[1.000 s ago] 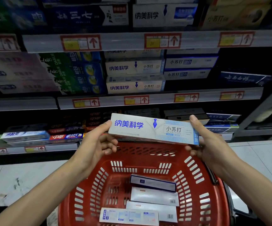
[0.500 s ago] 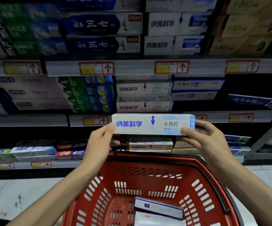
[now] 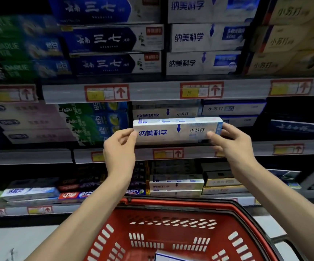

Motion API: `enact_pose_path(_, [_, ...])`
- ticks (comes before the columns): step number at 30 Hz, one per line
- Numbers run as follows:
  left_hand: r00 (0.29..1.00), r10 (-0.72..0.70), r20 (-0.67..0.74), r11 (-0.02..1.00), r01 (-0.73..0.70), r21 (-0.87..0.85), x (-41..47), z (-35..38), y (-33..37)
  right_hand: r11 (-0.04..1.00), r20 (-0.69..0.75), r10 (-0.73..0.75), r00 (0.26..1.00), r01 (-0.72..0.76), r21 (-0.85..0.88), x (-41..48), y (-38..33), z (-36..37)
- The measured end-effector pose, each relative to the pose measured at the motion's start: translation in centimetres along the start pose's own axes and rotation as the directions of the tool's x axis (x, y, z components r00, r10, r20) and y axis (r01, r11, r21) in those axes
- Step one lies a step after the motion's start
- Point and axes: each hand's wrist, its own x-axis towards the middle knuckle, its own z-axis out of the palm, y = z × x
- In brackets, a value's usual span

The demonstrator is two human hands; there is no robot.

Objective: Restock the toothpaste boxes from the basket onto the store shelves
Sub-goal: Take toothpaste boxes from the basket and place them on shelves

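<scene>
I hold a white toothpaste box [image 3: 173, 131] with blue lettering level at the front of the middle shelf [image 3: 193, 153]. My left hand [image 3: 119, 147] pinches its left end and my right hand [image 3: 231, 142] grips its right end. The box covers a stack of matching white boxes [image 3: 163, 112] on that shelf. Below, the red basket [image 3: 178, 223] fills the bottom of the view, and the corner of one more box [image 3: 163, 258] shows at its floor.
Blue boxes [image 3: 112, 40] and white boxes [image 3: 205, 37] fill the upper shelf. Green boxes [image 3: 94, 123] stand left of my box, pale blue ones [image 3: 231, 110] to its right. The lower shelf [image 3: 114, 204] carries mixed boxes. Pale floor tiles [image 3: 16, 242] lie at the bottom left.
Both hands have lifted the white box up from over the basket and forward to the middle shelf. It now sits in front of the matching stack.
</scene>
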Motion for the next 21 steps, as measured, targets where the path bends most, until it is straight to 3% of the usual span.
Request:
enact_pose_path(4, [0.998, -0.006, -0.068, 1.0, 0.006, 0.001, 1.0, 1.1, 0.2, 0.995, -0.045, -0.037, 0.998, 0.033, -0.098, 2.8, -0.2, 1.1])
enact_pose_path(11, [0.993, -0.014, -0.113, 0.999, 0.019, 0.05, 2.1, 2.8, 0.0, 0.997, -0.127, 0.0, 0.992, -0.009, -0.074, 6.4, 1.3, 3.2])
enact_pose_path(15, [0.995, -0.082, -0.062, 0.99, 0.089, 0.111, 2.3, 3.0, -1.4, 0.979, -0.122, 0.008, 0.993, -0.032, -0.201, 6.4, 3.2, 3.4])
enact_pose_path(21, [0.995, -0.1, -0.014, 0.995, 0.101, 0.015, 2.1, 2.3, -1.3, 0.96, -0.102, 0.006, 0.995, -0.035, -0.279, 4.7, 2.6, 2.6])
